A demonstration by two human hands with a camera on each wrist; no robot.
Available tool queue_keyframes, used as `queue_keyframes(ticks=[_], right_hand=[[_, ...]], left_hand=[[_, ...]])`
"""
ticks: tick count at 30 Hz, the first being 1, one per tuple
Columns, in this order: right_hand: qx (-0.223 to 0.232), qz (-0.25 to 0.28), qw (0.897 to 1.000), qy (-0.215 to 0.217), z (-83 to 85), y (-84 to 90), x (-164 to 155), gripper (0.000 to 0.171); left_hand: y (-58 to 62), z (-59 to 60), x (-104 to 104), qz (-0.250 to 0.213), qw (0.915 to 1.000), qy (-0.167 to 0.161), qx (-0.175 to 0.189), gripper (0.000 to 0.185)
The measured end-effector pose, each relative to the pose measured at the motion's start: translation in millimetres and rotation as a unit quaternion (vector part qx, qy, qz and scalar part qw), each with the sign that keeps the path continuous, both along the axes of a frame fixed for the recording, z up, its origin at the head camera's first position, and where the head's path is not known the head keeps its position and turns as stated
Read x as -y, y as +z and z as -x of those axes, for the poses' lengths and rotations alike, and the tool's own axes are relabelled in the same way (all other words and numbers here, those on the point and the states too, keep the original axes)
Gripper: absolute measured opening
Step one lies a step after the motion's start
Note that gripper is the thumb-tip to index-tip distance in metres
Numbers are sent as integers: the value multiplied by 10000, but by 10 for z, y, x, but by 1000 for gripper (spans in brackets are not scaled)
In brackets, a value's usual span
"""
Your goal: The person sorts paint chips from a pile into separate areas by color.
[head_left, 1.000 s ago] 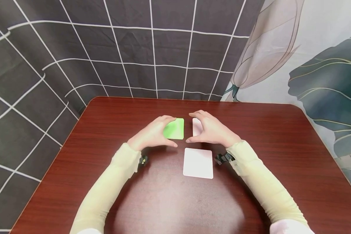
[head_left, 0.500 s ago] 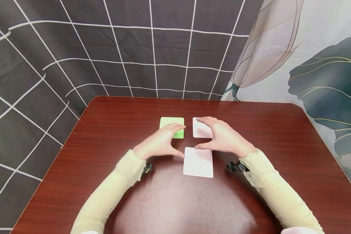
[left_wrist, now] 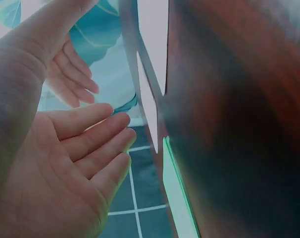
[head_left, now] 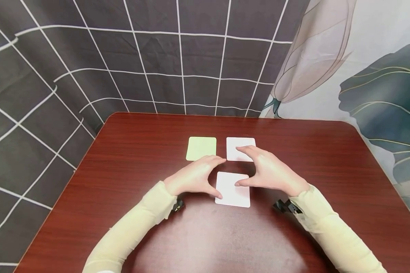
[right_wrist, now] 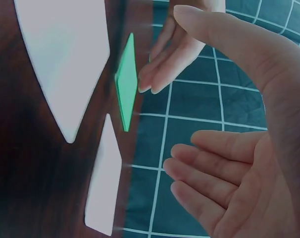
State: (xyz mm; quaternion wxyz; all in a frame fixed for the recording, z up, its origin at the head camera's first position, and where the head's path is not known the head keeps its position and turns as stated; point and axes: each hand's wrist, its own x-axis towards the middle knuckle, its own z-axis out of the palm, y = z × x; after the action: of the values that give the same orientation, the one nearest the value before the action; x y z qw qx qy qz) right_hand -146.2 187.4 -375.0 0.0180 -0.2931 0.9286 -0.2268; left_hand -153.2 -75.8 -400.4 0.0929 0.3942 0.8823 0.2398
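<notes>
Three square cards lie flat on the table (head_left: 130, 159): a green card (head_left: 201, 148) at the back, a white card (head_left: 242, 144) to its right, and a nearer white card (head_left: 233, 191) in front. My left hand (head_left: 212, 177) is at the near card's left edge, fingers relaxed, thumb tip at the card's left corner. My right hand (head_left: 251, 167) hovers over that card's right side, its thumb above the card and its fingertips over the far white card's front edge. Neither hand holds anything. The left wrist view shows the open left palm (left_wrist: 66, 163), the right wrist view the open right hand (right_wrist: 239, 163).
The dark red wooden table has rounded corners. Behind it hangs a dark grid-patterned cloth (head_left: 140, 57), with a leaf-printed curtain (head_left: 362, 76) at the right. Pale yellow sleeves cover both forearms.
Both hands have drawn back from the two far cards toward the near white card. The green card and the far white card are now uncovered.
</notes>
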Motion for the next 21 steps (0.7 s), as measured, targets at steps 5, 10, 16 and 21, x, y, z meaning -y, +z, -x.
queue_keyframes(ticks=[5,10,16,21], right_hand=[[-15,-104,9999,128,-64,-79,-37,96],[68,-96,9996,272,-114,-182,-32,93],[127,-208,9992,317,-173,-293,-23,94],[22,-246,9993,297,-197,-361,-14,89]], left_hand=[[-72,-50,-58,177,9997,-138,-97,105],[-112,-87,-76,296,9993,-186,-107,109],[-118,-111,-82,429,9989,-165,-94,109],[-135,-109,-85,406,9989,-173,-152,103]])
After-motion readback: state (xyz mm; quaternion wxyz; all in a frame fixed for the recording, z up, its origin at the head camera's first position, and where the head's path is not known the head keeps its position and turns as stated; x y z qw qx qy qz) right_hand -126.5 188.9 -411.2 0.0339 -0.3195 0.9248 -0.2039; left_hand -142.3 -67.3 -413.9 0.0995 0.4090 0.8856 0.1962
